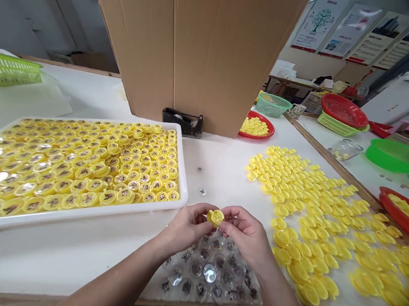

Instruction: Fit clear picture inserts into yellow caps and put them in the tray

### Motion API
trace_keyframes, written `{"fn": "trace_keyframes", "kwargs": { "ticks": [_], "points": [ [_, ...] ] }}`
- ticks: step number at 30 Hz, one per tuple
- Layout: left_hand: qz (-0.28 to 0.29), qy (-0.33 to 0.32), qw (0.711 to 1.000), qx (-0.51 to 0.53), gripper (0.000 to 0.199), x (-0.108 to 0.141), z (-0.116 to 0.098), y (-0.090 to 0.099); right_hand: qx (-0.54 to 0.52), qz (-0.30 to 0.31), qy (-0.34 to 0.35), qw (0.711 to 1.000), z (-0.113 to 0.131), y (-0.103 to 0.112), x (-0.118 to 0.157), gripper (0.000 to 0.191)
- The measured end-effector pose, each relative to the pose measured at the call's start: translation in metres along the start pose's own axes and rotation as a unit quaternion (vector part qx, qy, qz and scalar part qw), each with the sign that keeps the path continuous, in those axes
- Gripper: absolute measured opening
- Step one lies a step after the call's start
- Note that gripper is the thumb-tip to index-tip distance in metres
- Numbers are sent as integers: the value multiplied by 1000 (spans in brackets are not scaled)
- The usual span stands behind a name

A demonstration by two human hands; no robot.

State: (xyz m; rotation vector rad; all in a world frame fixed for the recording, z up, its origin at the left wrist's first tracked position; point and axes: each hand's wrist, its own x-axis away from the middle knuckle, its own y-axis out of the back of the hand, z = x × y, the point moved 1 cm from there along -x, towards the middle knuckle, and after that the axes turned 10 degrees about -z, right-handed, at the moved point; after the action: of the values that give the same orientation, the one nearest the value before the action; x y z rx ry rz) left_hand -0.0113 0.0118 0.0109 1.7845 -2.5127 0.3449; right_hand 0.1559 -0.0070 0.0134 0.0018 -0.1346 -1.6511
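Observation:
My left hand [188, 226] and my right hand [244, 234] both pinch a small round yellow plastic piece [216, 217] between their fingertips, above the middle of the white table [80, 261]. Just below my hands lies a loose layer of clear plastic domes with dark printed centres [211, 273]. To the left, a white plastic tray [83, 214] is packed with yellow pieces with printed tops. Many loose yellow pieces [307, 224] are spread across the table to the right. Two single small domes [202, 191] lie near the tray's corner.
A tall cardboard box [197, 51] stands at the back with a black tape dispenser [182, 122] against it. Behind are a red plate of yellow pieces [256, 127] and green and red baskets [341, 115]. A glass jar [345, 149] and red tray [400, 211] sit on the right.

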Motion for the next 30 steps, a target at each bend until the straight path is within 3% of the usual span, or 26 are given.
{"fn": "trace_keyframes", "kwargs": {
  "ticks": [5, 10, 14, 19, 24, 30],
  "points": [
    [-15, 24, 998, 58, 30, 0, 1, 1, 93, -27, 81, 992, 7, -2, 4, 19],
    [-55, 41, 993, 101, 29, -1, 12, -5, 244, -89, 204, 944, 10, -11, 14, 26],
    [-41, 77, 979, 182, 30, 0, 17, -7, 275, -142, 226, 924, 10, -14, 21, 22],
    [-28, 75, 971, 224, 28, 2, 18, -9, 279, -106, 277, 913, 14, -16, 25, 16],
    [-26, 64, 982, 174, 28, 3, 21, -11, 280, -126, 251, 918, 14, -14, 25, 12],
    [-18, 74, 981, 180, 43, 2, 21, -11, 314, -76, 277, 905, 18, -6, 22, 24]
  ]
}}
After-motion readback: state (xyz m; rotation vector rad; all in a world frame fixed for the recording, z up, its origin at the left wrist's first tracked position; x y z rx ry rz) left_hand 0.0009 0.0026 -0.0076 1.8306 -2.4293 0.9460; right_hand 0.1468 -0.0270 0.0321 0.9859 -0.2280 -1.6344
